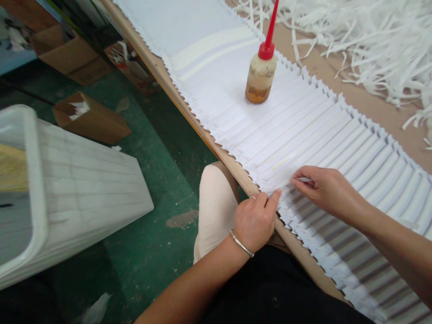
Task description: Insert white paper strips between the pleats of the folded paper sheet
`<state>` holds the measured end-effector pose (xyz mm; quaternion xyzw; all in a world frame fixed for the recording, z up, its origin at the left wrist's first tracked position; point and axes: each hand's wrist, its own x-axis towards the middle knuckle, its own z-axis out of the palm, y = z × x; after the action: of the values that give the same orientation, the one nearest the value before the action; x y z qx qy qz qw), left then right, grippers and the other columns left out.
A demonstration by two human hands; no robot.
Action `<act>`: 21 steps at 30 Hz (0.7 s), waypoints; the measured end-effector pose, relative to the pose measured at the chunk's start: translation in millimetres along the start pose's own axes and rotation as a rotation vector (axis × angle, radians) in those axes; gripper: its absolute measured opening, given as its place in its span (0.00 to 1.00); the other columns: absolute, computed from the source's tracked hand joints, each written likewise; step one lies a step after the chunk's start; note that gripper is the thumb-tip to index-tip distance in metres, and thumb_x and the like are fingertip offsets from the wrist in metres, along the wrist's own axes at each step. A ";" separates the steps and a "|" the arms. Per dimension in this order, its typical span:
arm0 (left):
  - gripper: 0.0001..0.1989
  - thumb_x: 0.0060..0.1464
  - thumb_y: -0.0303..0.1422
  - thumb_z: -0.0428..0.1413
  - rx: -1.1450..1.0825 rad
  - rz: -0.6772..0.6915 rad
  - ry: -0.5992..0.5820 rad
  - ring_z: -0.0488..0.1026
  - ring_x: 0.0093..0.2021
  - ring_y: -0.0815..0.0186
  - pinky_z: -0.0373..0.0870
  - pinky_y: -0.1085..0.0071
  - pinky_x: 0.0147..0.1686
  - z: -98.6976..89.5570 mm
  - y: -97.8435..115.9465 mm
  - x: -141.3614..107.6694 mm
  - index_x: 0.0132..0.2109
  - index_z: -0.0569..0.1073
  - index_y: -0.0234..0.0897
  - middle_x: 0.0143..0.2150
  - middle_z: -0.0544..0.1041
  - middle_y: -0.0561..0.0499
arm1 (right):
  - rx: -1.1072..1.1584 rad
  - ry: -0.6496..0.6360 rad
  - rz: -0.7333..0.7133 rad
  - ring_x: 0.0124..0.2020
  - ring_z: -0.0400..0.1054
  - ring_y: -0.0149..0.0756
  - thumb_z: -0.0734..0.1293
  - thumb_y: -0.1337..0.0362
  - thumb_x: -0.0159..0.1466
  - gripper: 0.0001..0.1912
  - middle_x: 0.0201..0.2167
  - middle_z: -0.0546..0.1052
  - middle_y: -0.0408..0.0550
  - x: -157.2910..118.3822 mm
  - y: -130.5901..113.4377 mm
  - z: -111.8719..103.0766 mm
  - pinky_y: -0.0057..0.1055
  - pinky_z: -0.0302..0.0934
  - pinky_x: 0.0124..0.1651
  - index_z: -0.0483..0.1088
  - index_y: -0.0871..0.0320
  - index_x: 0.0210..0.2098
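Observation:
Overlapping white paper sheets (236,130) lie fanned out along the bench, their edges forming a staircase of narrow strips. Low on the fan, my right hand (324,186) is closed in a pinch on a small white piece of paper (305,179) between thumb and forefinger. Just left of it, my left hand (254,218) rests at the fan's near edge with the index finger stretched out on the paper; its thumb is hidden. A bottle (260,78) with a red nozzle and some amber liquid stands upright on the sheets, beyond both hands.
A heap of shredded white strips (364,40) covers the far right of the brown bench (357,108). On the green floor to the left are a large white plastic bin (91,184), a small cardboard box (92,119) and further cartons (70,54). My knee (216,202) is beside the bench edge.

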<state>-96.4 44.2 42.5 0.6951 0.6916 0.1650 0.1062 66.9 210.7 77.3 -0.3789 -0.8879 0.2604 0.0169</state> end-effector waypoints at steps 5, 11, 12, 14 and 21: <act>0.20 0.70 0.27 0.54 0.034 -0.017 0.005 0.77 0.36 0.60 0.71 0.65 0.32 -0.8 1.1 1.1 0.66 0.74 0.40 0.38 0.78 0.50 | -0.037 -0.004 0.029 0.29 0.77 0.39 0.66 0.55 0.68 0.10 0.30 0.83 0.45 4.9 16.2 -20.7 0.33 0.64 0.34 0.77 0.52 0.36; 0.21 0.67 0.25 0.56 0.039 0.000 0.061 0.76 0.35 0.61 0.72 0.64 0.32 1.2 -0.8 -1.8 0.65 0.74 0.38 0.38 0.77 0.51 | -0.123 0.066 0.082 0.32 0.76 0.42 0.67 0.53 0.67 0.11 0.31 0.83 0.46 20.1 53.6 -60.8 0.36 0.63 0.36 0.76 0.51 0.34; 0.21 0.67 0.25 0.56 0.037 0.004 0.071 0.76 0.35 0.61 0.73 0.63 0.32 1.6 -1.3 -2.1 0.65 0.74 0.38 0.38 0.76 0.51 | -0.136 0.069 0.087 0.32 0.76 0.42 0.67 0.53 0.67 0.11 0.31 0.82 0.46 22.6 57.4 -63.8 0.36 0.62 0.36 0.76 0.51 0.34; 0.21 0.66 0.24 0.56 0.034 0.010 0.081 0.76 0.35 0.60 0.73 0.63 0.32 2.2 -1.8 -2.3 0.65 0.74 0.37 0.38 0.76 0.51 | -0.166 0.056 0.104 0.32 0.75 0.42 0.67 0.54 0.67 0.10 0.30 0.82 0.45 27.2 61.7 -65.8 0.35 0.61 0.36 0.76 0.51 0.34; 0.21 0.68 0.25 0.54 0.012 0.013 0.075 0.75 0.34 0.61 0.73 0.64 0.31 2.2 -3.1 -2.7 0.65 0.73 0.36 0.37 0.76 0.51 | -0.205 0.012 0.160 0.32 0.75 0.41 0.67 0.55 0.67 0.09 0.31 0.82 0.44 36.2 62.6 -57.3 0.35 0.61 0.38 0.76 0.51 0.35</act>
<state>-98.4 41.8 39.1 0.6936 0.6916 0.1873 0.0750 95.7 297.3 91.0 -0.4497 -0.8767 0.1665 -0.0376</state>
